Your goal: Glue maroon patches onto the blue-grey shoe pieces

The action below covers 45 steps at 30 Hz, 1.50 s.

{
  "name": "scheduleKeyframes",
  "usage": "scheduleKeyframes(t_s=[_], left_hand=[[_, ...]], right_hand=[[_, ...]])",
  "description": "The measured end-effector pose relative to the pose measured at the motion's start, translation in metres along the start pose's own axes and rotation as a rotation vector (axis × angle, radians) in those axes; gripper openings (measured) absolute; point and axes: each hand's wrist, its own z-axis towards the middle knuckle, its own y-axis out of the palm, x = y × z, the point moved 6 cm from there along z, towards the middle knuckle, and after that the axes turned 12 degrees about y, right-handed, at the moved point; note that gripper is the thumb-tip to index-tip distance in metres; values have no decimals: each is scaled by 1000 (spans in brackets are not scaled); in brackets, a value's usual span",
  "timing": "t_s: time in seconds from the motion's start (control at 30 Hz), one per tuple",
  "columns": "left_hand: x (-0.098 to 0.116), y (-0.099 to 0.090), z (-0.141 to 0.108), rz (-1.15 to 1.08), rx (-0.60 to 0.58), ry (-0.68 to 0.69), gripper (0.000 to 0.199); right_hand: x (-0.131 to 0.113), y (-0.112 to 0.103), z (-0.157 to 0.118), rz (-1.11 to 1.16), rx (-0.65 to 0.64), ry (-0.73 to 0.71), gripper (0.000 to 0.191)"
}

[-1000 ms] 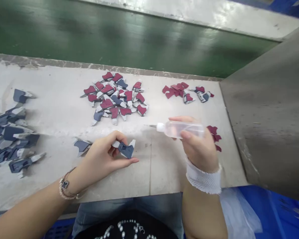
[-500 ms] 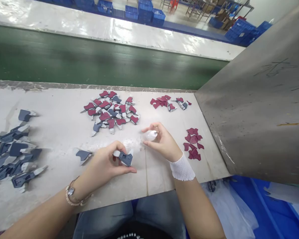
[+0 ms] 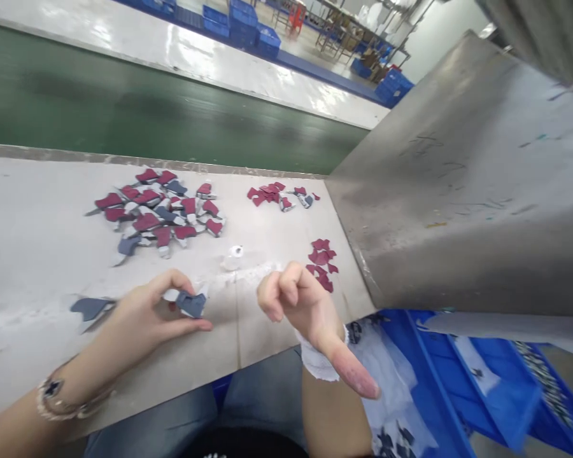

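Blue-grey and pale, hard and plastic-looking, the shaped piece (image 3: 192,304) sat in my left hand (image 3: 146,312), over the worktop (image 3: 262,238) towards its near edge. I gripped it with the index finger bent over its top and the thumb stretched out below; the other fingers were mostly hidden, so their hold was hard to make out. My right hand (image 3: 308,305) held nothing: its fingers were loosely curled and its thumb stuck out past the near edge, above a knitted white cuff (image 3: 315,361).

Between my hands and a little further in was a translucent bottle (image 3: 232,259) with a white top, seen nearly end-on, and I could not tell whether it stood or lay. Another blue-grey piece (image 3: 90,308) lay just beside my left wrist. Towards the far edge spread a jumbled heap (image 3: 147,221) of pieces, many faced with matt maroon. Thin, notched maroon patches (image 3: 322,256) lay near the right edge, the lowest partly covered by my right hand; more flat patches (image 3: 266,193) lay near the far right corner.

White surface ran between heap and patches, giving sideways room, but a scuffed metal panel (image 3: 410,235) walled the right edge. My left forearm was cut off at the view's side.
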Motion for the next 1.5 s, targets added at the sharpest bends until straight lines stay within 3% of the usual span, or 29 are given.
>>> scheduleKeyframes(t_s=[0.07, 0.17, 0.23, 0.33, 0.43, 0.5, 0.57, 0.73, 1.0, 1.3, 1.5], left_hand=[[-5, 0, 1, 36, 18, 4, 52], [-8, -1, 1, 54, 24, 5, 53], [-8, -1, 0, 73, 17, -2, 52], [-5, -2, -1, 99, -4, -5, 50], [1, 0, -1, 64, -39, 14, 44], [5, 1, -1, 29, -52, 29, 40], [8, 4, 0, -8, -66, 48, 37], [5, 13, 1, 5, -145, 61, 35], [11, 12, 4, 65, -150, 100, 37], [10, 11, 2, 75, -131, 151, 37], [10, 10, 2, 80, -130, 163, 36]], right_hand=[[3, 3, 2, 62, -80, -79, 95], [2, 4, 0, 38, -83, -136, 91], [1, 0, -3, -112, 12, -5, 82], [-10, -25, -18, -413, 265, 301, 50], [-33, -61, -40, -509, 487, 371, 15], [-39, -79, -51, -508, 571, 391, 11], [-39, -86, -58, -477, 599, 391, 18], [-34, -57, -51, -309, 466, 310, 51], [-22, -17, -23, -68, 142, 159, 56], [-24, 9, -12, 7, 8, 172, 48], [-26, 12, -11, -23, 41, 231, 28]])
